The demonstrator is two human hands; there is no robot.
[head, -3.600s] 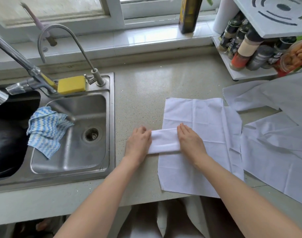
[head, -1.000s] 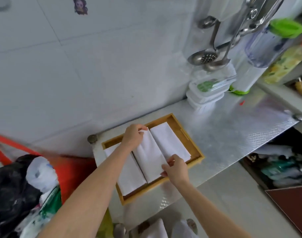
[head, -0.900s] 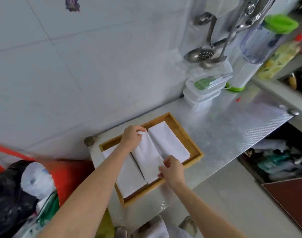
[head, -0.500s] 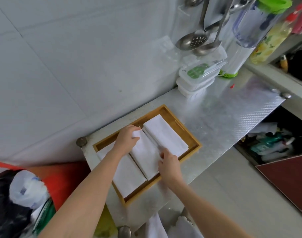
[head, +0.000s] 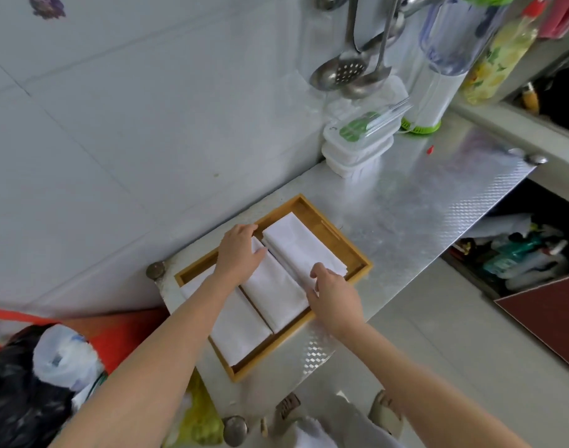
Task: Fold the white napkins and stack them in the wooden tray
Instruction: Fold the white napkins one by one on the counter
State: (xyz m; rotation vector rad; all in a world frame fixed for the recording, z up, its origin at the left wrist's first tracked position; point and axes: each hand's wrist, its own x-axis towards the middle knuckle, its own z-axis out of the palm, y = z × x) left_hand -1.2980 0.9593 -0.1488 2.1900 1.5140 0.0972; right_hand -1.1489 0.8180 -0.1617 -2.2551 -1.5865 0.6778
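A wooden tray (head: 360, 255) lies on a silver shelf against the tiled wall. Three folded white napkins lie side by side in it: the left one (head: 241, 328), the middle one (head: 276, 292) and the right one (head: 302, 244). My left hand (head: 239, 253) rests flat on the far end of the middle napkin, fingers spread. My right hand (head: 333, 291) sits at the near end, fingertips on the seam between the middle and right napkins. Neither hand lifts a napkin.
Stacked plastic food boxes (head: 357, 147) and a blender (head: 438, 76) stand at the shelf's far end, under hanging ladles (head: 341, 72). Black and white bags (head: 34, 376) and an orange object (head: 121, 331) sit left of the shelf. Bottles fill a low shelf (head: 515, 253) at right.
I went from folding a napkin on the counter by the sink to this tray. In the last second the middle napkin was laid down flat and both hands pressed onto it.
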